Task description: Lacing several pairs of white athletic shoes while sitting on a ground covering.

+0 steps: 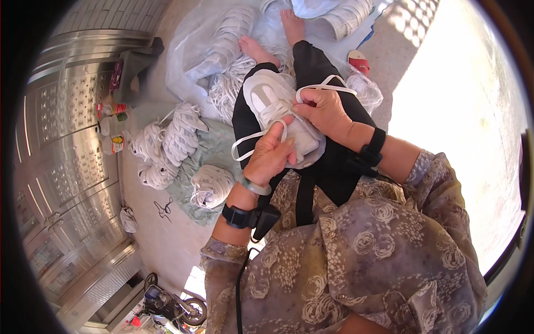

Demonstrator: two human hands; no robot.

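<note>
A white and grey shoe upper point(261, 96) lies across my lap on black trousers, its toe pointing away from me. White shoelace point(240, 151) runs through its eyelets and hangs out in a loop on each side. My left hand point(270, 157) is closed at the near left of the lacing, its thumb and fingers pinching the lace. On the right side, my right hand point(328, 115) grips the lace between thumb and forefinger, with a loose loop rising beyond it. The fingers hide part of the eyelet rows.
Several laced uppers point(182, 135) lie at the left, and another upper point(213, 186) sits on a green sheet point(194, 212). Beyond my feet are loose laces point(227, 89) and clear plastic point(186, 61) around stacked uppers. A red slipper point(359, 62) is at the right; metal doors point(67, 128) stand left.
</note>
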